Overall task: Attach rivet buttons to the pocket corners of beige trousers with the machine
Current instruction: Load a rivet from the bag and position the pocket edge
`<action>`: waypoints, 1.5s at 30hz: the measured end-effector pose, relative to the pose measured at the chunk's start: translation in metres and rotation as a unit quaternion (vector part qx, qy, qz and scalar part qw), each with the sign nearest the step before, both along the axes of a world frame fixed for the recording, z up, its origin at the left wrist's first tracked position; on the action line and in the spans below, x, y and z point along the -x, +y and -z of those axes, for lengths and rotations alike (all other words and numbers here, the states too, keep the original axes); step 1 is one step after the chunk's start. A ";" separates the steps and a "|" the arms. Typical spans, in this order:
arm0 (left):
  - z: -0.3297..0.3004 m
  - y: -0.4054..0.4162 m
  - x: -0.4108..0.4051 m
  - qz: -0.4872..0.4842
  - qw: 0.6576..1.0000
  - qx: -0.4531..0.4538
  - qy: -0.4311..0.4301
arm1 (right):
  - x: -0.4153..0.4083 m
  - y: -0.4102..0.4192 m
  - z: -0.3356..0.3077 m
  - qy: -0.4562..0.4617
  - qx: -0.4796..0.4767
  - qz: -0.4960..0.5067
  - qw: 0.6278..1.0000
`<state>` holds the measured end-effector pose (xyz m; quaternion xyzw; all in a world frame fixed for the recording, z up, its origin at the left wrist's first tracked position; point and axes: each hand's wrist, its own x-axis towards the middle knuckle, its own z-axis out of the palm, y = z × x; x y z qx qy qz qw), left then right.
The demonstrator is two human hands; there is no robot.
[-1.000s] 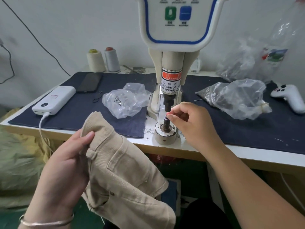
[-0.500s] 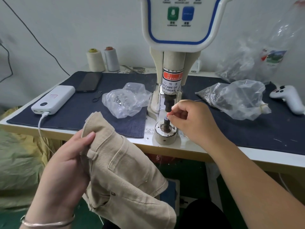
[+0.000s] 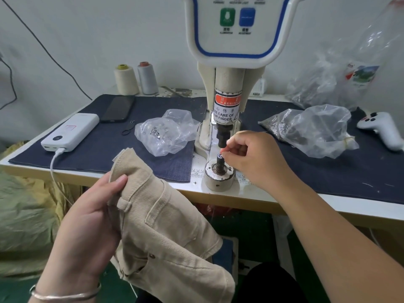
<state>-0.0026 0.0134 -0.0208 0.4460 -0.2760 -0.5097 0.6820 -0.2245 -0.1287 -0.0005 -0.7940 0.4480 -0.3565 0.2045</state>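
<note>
My left hand (image 3: pixel 87 224) grips the beige trousers (image 3: pixel 166 232) at the waistband, below the table's front edge; one rivet (image 3: pixel 152 256) shows at a pocket corner. The rivet machine (image 3: pixel 227 84) stands at the table's middle, its black punch (image 3: pixel 223 136) above the lower die post (image 3: pixel 219 162) in a round base. My right hand (image 3: pixel 253 158) has its fingertips at the top of the die post, pinching a small rivet part (image 3: pixel 220 155) there.
On the dark denim mat (image 3: pixel 105 149) lie a clear bag of metal parts (image 3: pixel 166 132), a second bag of rivets (image 3: pixel 312 132), a white power bank (image 3: pixel 70 132) with cable, a phone (image 3: pixel 118 108), two thread cones (image 3: pixel 135 77) and a white controller (image 3: pixel 382 130).
My right hand's fingertips have shifted slightly at the die post, with the small part now visible on its top. The left hand and trousers stay put.
</note>
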 end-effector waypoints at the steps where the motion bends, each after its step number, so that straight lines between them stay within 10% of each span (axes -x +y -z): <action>1: 0.000 0.000 0.000 0.000 1.000 -0.001 0.000 | 0.000 0.000 0.000 0.000 0.001 0.002 1.000; 11: 0.000 0.001 0.000 0.007 1.000 -0.006 0.008 | 0.003 0.001 -0.001 -0.033 -0.017 0.008 0.999; 19: -0.003 0.006 -0.002 0.015 0.999 -0.018 -0.022 | 0.028 0.045 0.011 -0.233 -0.009 0.089 0.968; 27: -0.025 0.025 -0.006 0.103 0.991 -0.015 -0.089 | 0.003 0.118 0.008 -0.200 0.022 -0.066 0.977; 35: -0.057 0.042 0.018 0.356 0.919 -0.008 -0.171 | -0.009 0.135 -0.033 0.014 -0.011 -0.225 0.974; 40: -0.070 0.039 0.031 0.360 0.896 -0.005 -0.260 | 0.024 0.133 -0.036 0.080 -0.199 -0.248 0.945; 45: -0.076 0.029 0.037 0.396 0.803 -0.022 -0.445 | 0.061 0.125 -0.040 -0.034 -0.361 -0.246 0.899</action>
